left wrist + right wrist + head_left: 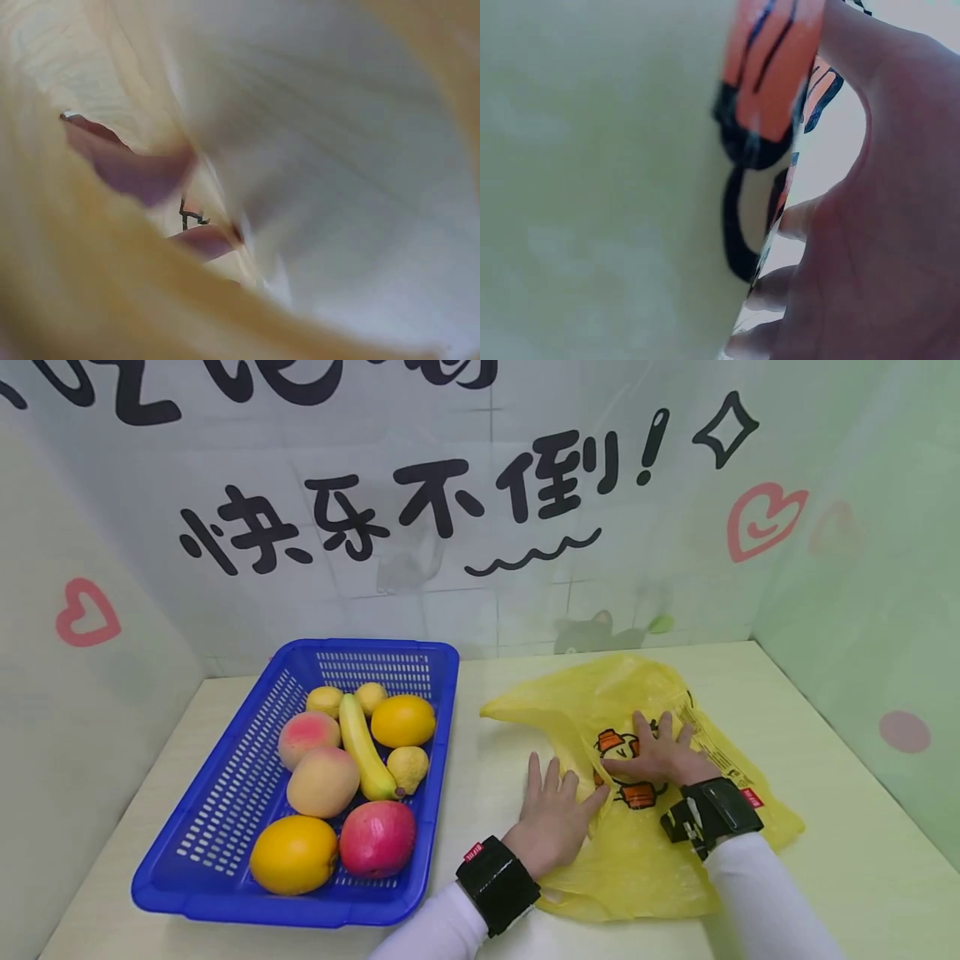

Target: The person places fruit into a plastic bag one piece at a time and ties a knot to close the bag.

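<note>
A yellow plastic bag [645, 868] with an orange-and-black cartoon print lies spread on the table. My right hand [660, 756] rests on its printed middle, fingers spread. At the bag's left edge, my left hand [553, 818] lies with fingers straight and apart, its thumb reaching over the plastic. The right wrist view shows the right hand [885, 195] beside the printed film. In the left wrist view, blurred yellow plastic surrounds part of the left hand's fingers [142, 172].
A blue plastic basket [444, 760] stands left of the bag. Inside lie a banana [362, 747], peaches [324, 782], a red pomegranate-like fruit [377, 839], orange-yellow fruits [293, 855] and small yellow fruits [408, 769]. Walls enclose the table's back and sides.
</note>
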A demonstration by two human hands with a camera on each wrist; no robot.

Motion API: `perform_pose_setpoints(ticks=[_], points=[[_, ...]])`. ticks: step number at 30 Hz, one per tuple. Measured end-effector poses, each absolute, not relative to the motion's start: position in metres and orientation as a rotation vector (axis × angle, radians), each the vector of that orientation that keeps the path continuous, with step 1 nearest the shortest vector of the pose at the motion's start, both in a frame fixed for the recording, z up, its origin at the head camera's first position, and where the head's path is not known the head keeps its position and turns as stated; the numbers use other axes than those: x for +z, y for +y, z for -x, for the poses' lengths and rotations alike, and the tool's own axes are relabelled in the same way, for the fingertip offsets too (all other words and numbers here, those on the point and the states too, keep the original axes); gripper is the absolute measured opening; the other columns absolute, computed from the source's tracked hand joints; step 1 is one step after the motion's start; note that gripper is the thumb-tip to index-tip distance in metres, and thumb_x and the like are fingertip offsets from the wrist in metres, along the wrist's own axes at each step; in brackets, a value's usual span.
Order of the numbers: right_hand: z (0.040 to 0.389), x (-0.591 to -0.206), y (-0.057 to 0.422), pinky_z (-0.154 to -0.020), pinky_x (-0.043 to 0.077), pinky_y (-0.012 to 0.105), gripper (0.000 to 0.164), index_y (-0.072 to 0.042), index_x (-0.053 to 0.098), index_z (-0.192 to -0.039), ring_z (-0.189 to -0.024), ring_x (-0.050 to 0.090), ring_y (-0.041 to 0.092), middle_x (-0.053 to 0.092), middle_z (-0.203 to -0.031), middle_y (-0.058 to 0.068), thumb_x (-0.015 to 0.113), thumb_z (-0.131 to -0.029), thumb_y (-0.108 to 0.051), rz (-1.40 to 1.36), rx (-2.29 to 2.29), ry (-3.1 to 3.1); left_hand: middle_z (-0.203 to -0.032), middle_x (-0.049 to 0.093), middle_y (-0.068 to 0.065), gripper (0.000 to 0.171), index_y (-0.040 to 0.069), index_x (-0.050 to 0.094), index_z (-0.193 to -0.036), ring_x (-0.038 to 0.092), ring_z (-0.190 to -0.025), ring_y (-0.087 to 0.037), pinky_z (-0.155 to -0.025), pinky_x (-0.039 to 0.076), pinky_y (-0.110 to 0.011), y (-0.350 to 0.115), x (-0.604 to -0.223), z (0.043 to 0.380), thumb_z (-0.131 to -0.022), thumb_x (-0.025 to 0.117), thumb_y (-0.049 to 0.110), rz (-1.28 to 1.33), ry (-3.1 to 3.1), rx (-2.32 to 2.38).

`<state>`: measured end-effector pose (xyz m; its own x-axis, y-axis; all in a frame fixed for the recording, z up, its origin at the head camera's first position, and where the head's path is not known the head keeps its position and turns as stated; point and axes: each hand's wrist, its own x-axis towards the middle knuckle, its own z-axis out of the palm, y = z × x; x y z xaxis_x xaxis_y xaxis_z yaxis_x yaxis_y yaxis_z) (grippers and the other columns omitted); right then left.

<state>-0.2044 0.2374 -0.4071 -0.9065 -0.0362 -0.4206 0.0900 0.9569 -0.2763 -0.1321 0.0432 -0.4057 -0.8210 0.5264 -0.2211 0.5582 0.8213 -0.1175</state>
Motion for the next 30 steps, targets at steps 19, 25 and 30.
perform_pose_setpoints(ticks=[19, 25, 30], points=[[0.203, -0.403, 0.242, -0.100, 0.018, 0.083, 0.110, 0.005, 0.009, -0.154, -0.128, -0.001, 0.079, -0.002, -0.150, 0.049, 0.059, -0.086, -0.065, 0.011, -0.457, 2.711, -0.159, 0.035, -0.007, 0.063, 0.041, 0.030, -0.152, 0.037, -0.145, -0.021, -0.113, 0.038, -0.044, 0.044, -0.405, 0.142, -0.097, 0.060, 0.038, -0.779, 2.750, 0.059], [0.203, -0.393, 0.239, -0.099, 0.027, 0.080, 0.101, 0.011, 0.027, -0.147, -0.132, 0.011, 0.074, 0.016, -0.144, 0.050, 0.054, -0.089, -0.067, 0.090, -0.412, 2.792, -0.159, 0.036, -0.004, 0.067, 0.040, 0.028, -0.153, 0.039, -0.145, -0.018, -0.114, 0.036, -0.047, 0.042, -0.406, 0.144, -0.095, 0.062, 0.041, -0.765, 2.770, 0.046], [0.203, -0.379, 0.229, -0.079, 0.050, 0.046, 0.073, 0.006, 0.058, -0.120, -0.100, 0.056, 0.040, 0.052, -0.119, 0.031, 0.048, -0.095, -0.062, 0.240, -0.585, 2.711, -0.157, 0.040, -0.003, 0.065, 0.037, 0.029, -0.153, 0.042, -0.143, -0.016, -0.106, 0.044, -0.043, 0.040, -0.407, 0.146, -0.096, 0.059, 0.043, -0.783, 2.796, 0.025]])
